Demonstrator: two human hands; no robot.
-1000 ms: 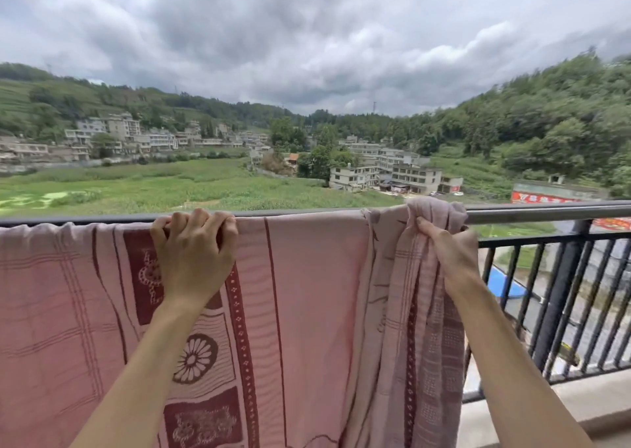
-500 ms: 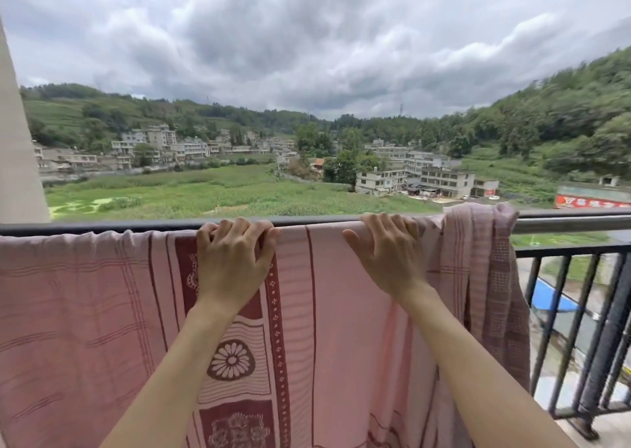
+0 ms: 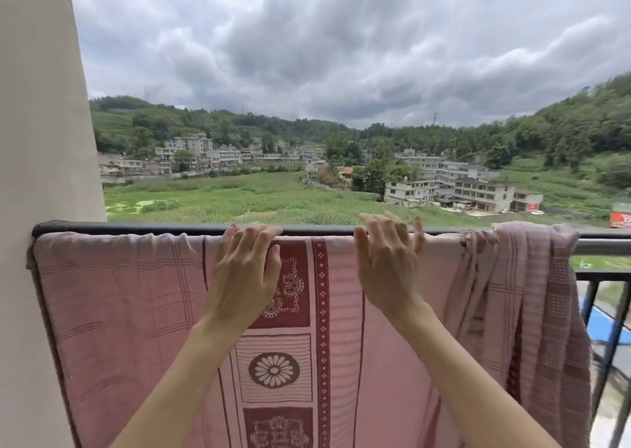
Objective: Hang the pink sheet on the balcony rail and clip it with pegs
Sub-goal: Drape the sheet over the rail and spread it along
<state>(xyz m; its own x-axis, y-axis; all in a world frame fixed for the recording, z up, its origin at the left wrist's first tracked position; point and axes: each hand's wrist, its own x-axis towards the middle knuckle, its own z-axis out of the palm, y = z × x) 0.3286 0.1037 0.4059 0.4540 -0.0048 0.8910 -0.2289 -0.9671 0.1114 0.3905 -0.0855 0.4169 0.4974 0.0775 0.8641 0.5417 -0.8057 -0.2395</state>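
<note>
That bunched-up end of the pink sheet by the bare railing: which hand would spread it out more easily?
Probably the right hand. It rests on the balcony rail nearer the bunched end of the pink sheet; the left hand lies farther away, over the sheet's patterned band.

Soft, even daylight from a heavily overcast sky, no hard shadows, no glare, wide-angle bending at the edges, slight motion blur on the right fingers (image 3: 392,229), distance hazy
</note>
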